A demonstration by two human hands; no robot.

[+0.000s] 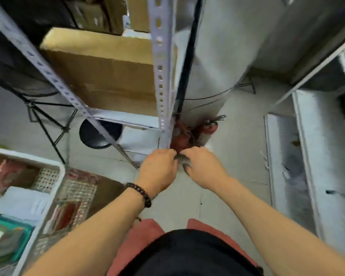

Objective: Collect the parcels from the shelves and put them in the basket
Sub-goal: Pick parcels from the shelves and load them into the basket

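You look down past your own two arms. Your left grip (pixel 157 166), the one with the dark bead band (pixel 140 194) on its wrist, and your right grip (pixel 202 166) meet in the middle, just in front of the foot of the grey rack post (pixel 161 76). They are touching or very nearly so. The fingers of both curl in. Something small and dark shows between them, but it is too blurred. I cannot tell if either grip is holding a thing or is just closed.

The basket (pixel 55 176) sits low on your left, well apart from both grips. It is white, with little holes in its wall. Parcels lie in it: a white parcel (pixel 22 202) in the middle, a green parcel (pixel 6 240) nearer to you and a reddish parcel (pixel 4 174) at the far end. Some red and shiny packs (pixel 76 196) lie just beside the basket, between it and your left arm.

A big brown box (pixel 104 76) sits on the shelf (pixel 127 118) up ahead of your grips, behind the post. Under that shelf stands a round black stool (pixel 100 134). Two red fire extinguishers (pixel 183 136) lie on the floor (pixel 237 156) by the wall, just past your grips. Pale grey wrapped shapes (pixel 317 156) stand along your right side, too blurred to name.
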